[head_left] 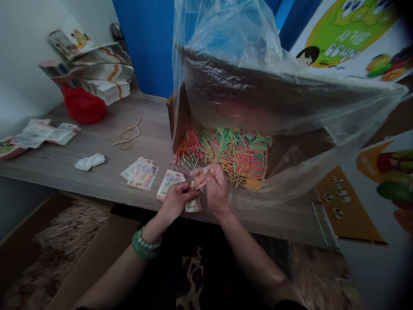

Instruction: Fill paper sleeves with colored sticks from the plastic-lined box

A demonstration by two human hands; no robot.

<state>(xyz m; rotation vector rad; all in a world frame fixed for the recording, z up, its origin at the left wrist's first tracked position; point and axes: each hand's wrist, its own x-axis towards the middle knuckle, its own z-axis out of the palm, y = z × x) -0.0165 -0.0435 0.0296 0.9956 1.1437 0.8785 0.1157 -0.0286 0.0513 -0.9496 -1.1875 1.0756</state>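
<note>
A box of sticks lined with a plastic bag sits at the tabletop's right end. Flat packets lie near the front edge, rubber bands mid-tabletop, stacked packets in the back-left corner.

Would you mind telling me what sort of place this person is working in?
Probably a small hand-packing workstation, perhaps home-based: a cardboard box of loose coloured thin sticks lined with clear plastic, stacks of printed paper packets on the grey wooden table, and both hands filling a small printed packet.
</note>
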